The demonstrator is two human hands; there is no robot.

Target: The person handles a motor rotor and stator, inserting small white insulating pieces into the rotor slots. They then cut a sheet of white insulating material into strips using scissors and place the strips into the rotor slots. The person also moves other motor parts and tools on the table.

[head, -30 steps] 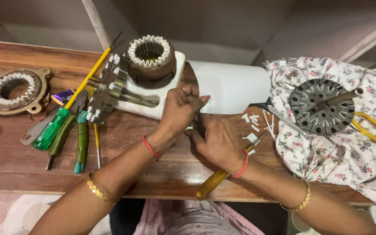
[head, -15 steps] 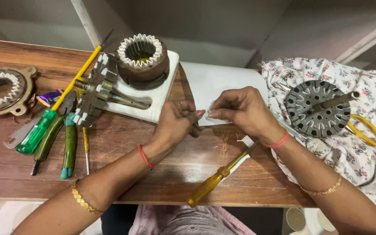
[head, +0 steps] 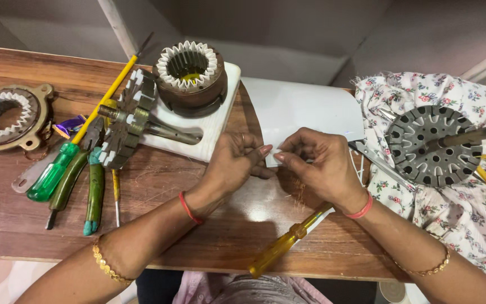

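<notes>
My left hand [head: 234, 163] and my right hand [head: 319, 166] meet fingertip to fingertip at the middle of the wooden table [head: 158, 186]. Both pinch the near edge of a white paper sheet [head: 305, 107] that lies curved across the table. A small white flap of it [head: 271, 160] shows just under the fingertips. A yellow-handled screwdriver [head: 285, 247] lies slanted under my right wrist, near the table's front edge. I wear red wrist bands and gold bangles.
A brown stator with white slot liners [head: 191, 76] stands on a white board [head: 215, 135], beside a rotor with a shaft [head: 127, 118]. Green-handled pliers [head: 94, 188] and a green screwdriver [head: 52, 174] lie to the left. Another rotor [head: 434, 143] rests on floral cloth [head: 451, 214].
My right hand moved up and to the right, off the table's lower middle, uncovering the yellow screwdriver. Both hands now pinch the white sheet's edge together.
</notes>
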